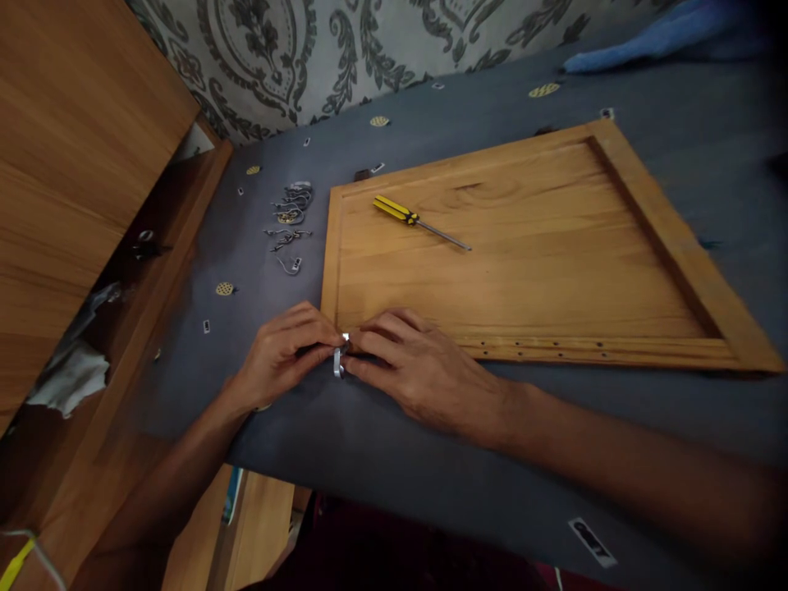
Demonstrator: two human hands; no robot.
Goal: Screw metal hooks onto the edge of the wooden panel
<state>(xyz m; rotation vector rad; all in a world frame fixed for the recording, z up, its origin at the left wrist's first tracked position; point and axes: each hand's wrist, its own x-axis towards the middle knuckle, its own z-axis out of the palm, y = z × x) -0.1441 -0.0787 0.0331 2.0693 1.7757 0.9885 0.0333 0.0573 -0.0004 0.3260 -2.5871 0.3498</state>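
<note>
My left hand (288,349) pinches a small curved silver metal hook (338,363) at the near left corner of a framed wooden panel (492,271). From the other side, my right hand (431,369) has its fingertips closed on the same piece, its fingers lying over the panel's near edge. The fingers partly cover the hook, so whether it is fastened to the wood cannot be seen. A yellow and black screwdriver (397,211) rests on the panel, its shaft pointing right. Small dark holes dot the near rail right of my hand.
Several small silver hook-like pieces (292,205) lie on the dark grey patterned cloth (258,246) left of the panel. A wooden cabinet with an open shelf (166,238) stands at the left. Blue cloth (652,41) lies at the far right, beside a patterned wall (345,49).
</note>
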